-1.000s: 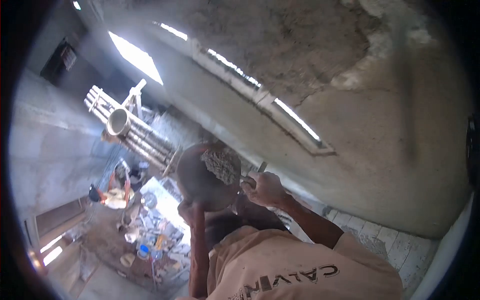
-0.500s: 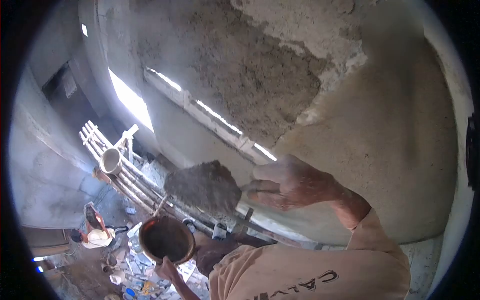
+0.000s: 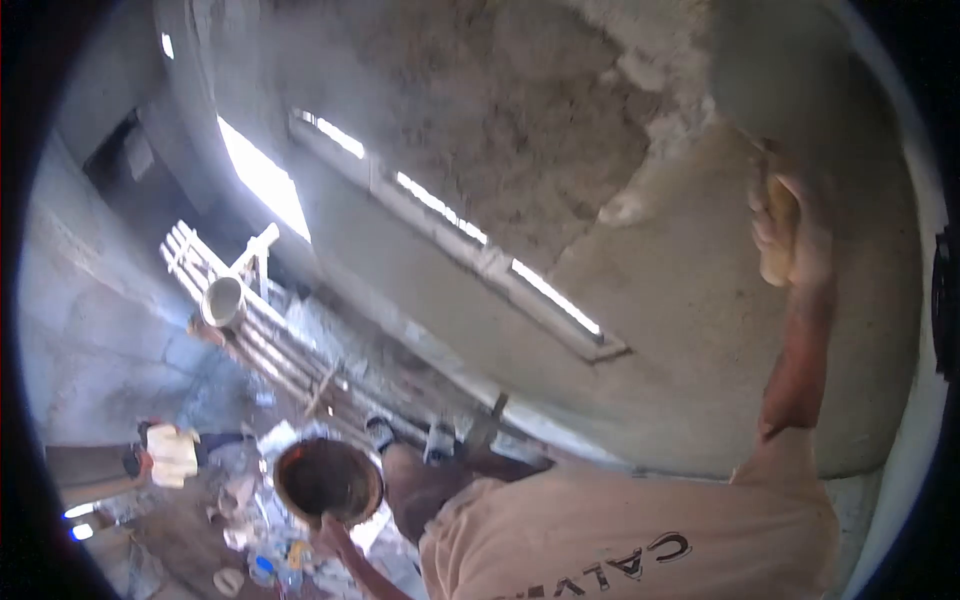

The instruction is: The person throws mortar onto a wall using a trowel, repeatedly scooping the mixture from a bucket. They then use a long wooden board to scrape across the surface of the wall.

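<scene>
My right hand (image 3: 808,225) is raised at the upper right, its fingers closed around the pale wooden handle (image 3: 780,235) of a trowel. Against the wall its blade blurs and cannot be made out clearly. Low on the left, my left hand (image 3: 330,538) grips the near rim of a round bowl (image 3: 376,490) with dark mortar (image 3: 325,480) inside. The wall (image 3: 690,320) in front of me has smooth grey plaster on the right and a rough, darker patch (image 3: 500,130) higher up, with a ragged pale edge between them.
Narrow bright slots (image 3: 440,208) cut through the wall. Below stands a scaffold of poles (image 3: 265,345) with a pale bucket (image 3: 222,302) on it. Another person (image 3: 172,455) is on the ground at lower left, among scattered rubble (image 3: 240,490). My feet (image 3: 438,442) show beside the wall.
My right hand has moved up and right to the wall; the dark mortar load seen beside it is gone from there. My left hand still holds the bowl. The other person has shifted posture.
</scene>
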Tool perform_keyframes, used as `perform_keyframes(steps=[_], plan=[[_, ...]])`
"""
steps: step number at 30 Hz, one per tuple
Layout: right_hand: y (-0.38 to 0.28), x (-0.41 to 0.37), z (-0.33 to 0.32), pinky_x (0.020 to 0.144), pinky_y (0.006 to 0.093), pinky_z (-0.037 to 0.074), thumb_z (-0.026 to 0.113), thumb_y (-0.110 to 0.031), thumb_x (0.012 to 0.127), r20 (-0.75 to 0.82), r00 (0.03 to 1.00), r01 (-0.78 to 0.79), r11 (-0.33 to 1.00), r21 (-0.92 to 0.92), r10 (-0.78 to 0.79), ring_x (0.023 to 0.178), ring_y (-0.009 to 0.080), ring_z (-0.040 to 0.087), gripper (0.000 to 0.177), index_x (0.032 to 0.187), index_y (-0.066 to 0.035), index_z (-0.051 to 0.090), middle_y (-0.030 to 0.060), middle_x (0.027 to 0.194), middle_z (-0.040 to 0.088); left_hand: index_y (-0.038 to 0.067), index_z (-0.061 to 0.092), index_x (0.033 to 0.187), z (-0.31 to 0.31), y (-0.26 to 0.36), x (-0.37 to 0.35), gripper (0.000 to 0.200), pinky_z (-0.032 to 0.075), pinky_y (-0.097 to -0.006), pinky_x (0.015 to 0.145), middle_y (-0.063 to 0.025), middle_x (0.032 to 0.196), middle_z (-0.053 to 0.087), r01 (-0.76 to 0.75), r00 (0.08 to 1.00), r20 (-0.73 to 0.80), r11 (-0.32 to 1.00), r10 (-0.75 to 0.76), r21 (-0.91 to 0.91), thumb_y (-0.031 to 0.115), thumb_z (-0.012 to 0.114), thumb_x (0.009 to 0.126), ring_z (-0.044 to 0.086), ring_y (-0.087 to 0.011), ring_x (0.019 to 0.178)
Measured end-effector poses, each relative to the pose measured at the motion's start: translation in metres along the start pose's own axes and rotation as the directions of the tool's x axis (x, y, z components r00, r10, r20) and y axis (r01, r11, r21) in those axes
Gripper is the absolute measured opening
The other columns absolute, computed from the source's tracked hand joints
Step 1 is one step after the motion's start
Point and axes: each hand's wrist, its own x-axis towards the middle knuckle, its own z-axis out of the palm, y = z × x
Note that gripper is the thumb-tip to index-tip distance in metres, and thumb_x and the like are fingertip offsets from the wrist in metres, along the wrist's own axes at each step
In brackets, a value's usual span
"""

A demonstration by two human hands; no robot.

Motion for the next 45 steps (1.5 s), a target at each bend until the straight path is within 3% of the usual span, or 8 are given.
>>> perform_keyframes(steps=[1,5,7,12,16,24,33,45], plan=[[0.008,-0.012,-0.014,0.052,0.0275,0.049,0.066,-0.050,0.097,0.142,0.990,-0.007,0.998,-0.065,0.016,0.062,0.0082,0.060,0.049,0.119,-0.007,0.070,0.0023,0.074,0.063,-0.009,0.073,0.096,0.005,0.016,-0.012,0.049,0.047,-0.0420,0.059,-0.0060,0.072,0.067,-0.133,0.991,0.002,0.966,0.137,-0.224,0.038,0.069,0.086,0.057,-0.0195,0.064],[0.099,-0.039,0.071,0.060,0.0341,0.055,0.066,-0.043,0.099,0.405,0.835,-0.137,0.853,-0.504,0.373,0.060,0.0166,0.064,0.045,0.122,-0.005,0.070,0.0081,0.073,0.067,-0.002,0.075,0.086,0.023,0.077,-0.013,0.035,0.045,-0.0372,0.053,-0.0053,0.063,0.067,-0.141,0.989,0.058,0.981,0.134,0.131,0.033,0.072,0.084,0.054,-0.0123,0.059],[0.173,-0.088,0.130,0.067,0.0413,0.057,0.065,-0.035,0.098,0.598,0.753,0.212,0.760,-0.614,0.274,0.066,0.0263,0.069,0.039,0.121,-0.003,0.069,0.0153,0.079,0.070,-0.003,0.074,0.083,0.028,0.187,-0.043,0.023,0.045,-0.0390,0.053,-0.0005,0.065,0.067,-0.003,0.998,0.062,0.998,-0.001,0.059,0.019,0.076,0.079,0.056,-0.0109,0.060],[0.231,-0.170,0.257,0.088,0.0505,0.055,0.067,-0.023,0.091,0.827,0.444,0.450,0.712,-0.539,0.345,0.097,0.0378,0.071,0.028,0.112,-0.005,0.068,0.0209,0.102,0.071,-0.006,0.073,0.088,0.068,0.239,-0.051,0.033,0.051,-0.0489,0.063,-0.0284,0.073,0.068,-0.187,0.966,0.220,0.956,0.138,0.224,0.024,0.065,0.078,0.070,-0.0357,0.064],[0.280,-0.217,0.304,0.090,0.0525,0.053,0.069,-0.025,0.089,0.850,0.523,0.677,0.633,-0.374,-0.057,0.102,0.0398,0.069,0.029,0.109,-0.004,0.067,0.0216,0.104,0.069,-0.006,0.075,0.085,0.080,0.319,-0.091,0.027,0.052,-0.0380,0.066,-0.0149,0.068,0.072,-0.104,0.936,0.337,0.995,0.101,-0.010,0.021,0.072,0.080,0.068,-0.0173,0.067],[0.268,-0.228,0.300,0.089,0.0507,0.055,0.071,-0.026,0.088,0.807,0.420,0.054,0.876,-0.479,0.415,0.102,0.0426,0.069,0.036,0.113,-0.001,0.067,0.0242,0.101,0.072,-0.008,0.074,0.081,0.100,0.338,-0.099,0.026,0.051,-0.0327,0.063,-0.0072,0.065,0.068,-0.082,0.890,0.449,0.996,0.083,-0.021,0.017,0.071,0.080,0.062,-0.0135,0.064],[0.241,-0.227,0.275,0.082,0.0548,0.054,0.070,-0.031,0.089,0.717,0.625,0.029,0.909,-0.417,0.309,0.090,0.0468,0.069,0.031,0.098,-0.001,0.067,0.0271,0.088,0.070,-0.010,0.074,0.085,0.101,0.304,-0.097,0.032,0.051,-0.0340,0.065,-0.0094,0.068,0.069,0.026,0.929,0.368,0.988,0.033,-0.153,0.020,0.069,0.076,0.064,-0.0158,0.066],[0.166,-0.128,0.255,0.082,0.0548,0.053,0.069,-0.040,0.093,0.744,0.659,0.378,0.808,-0.453,0.109,0.091,0.0431,0.071,0.041,0.110,-0.003,0.065,0.0224,0.090,0.072,-0.013,0.073,0.085,0.087,0.246,-0.103,0.033,0.052,-0.0408,0.063,-0.0131,0.071,0.071,0.029,0.987,0.158,0.997,-0.018,-0.068,0.014,0.064,0.069,0.063,-0.0180,0.067]])
